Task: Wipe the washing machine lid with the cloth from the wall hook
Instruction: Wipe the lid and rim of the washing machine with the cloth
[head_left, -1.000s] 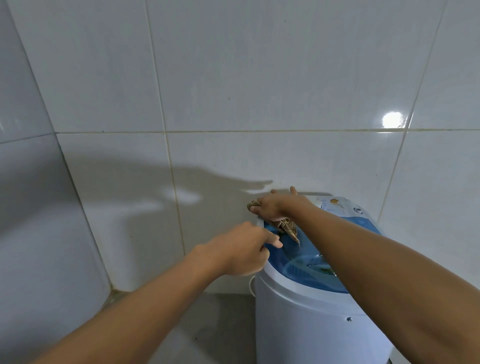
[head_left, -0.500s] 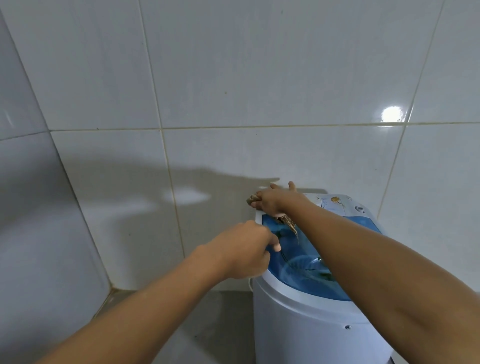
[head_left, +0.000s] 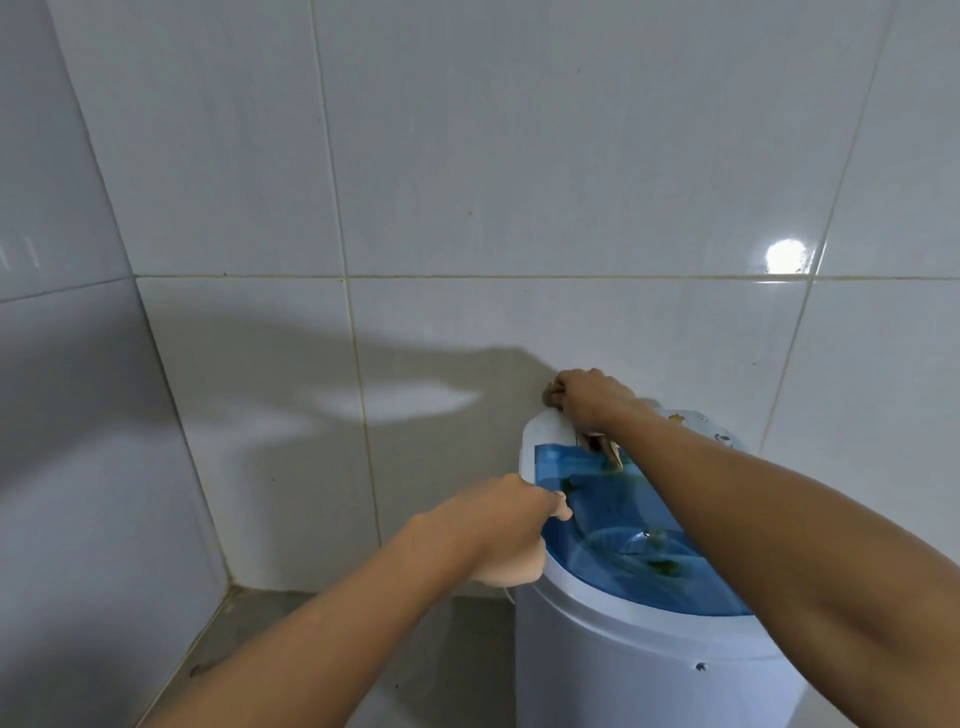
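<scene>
Now: right hand (head_left: 589, 397) far out at the back left corner of the washer (head_left: 639, 670), fingers curled tight over a bunched brownish cloth (head_left: 555, 396), pressing it down on the white rim where lid meets wall (head_left: 467, 156). Part of the cloth poking out past the knuckles toward the tiles; another strip trailing from under the palm onto the blue see-through lid (head_left: 623, 551), near its back edge. Right forearm stretched diagonally across the lid, covering most of its right side. Left hand (head_left: 493, 530) at the washer's left edge, fingers clenched around the rim, thumb tip lying on the blue lid, palm against the white side. Through the lid, drum and some dark greenish bits dimly visible; cannot tell what those are. Behind the right wrist, a white control panel with small printed marks. Tiled corner at left, grey floor (head_left: 311, 623) below, arm shadows thrown across the wall, bright lamp glare on a tile at upper right.
</scene>
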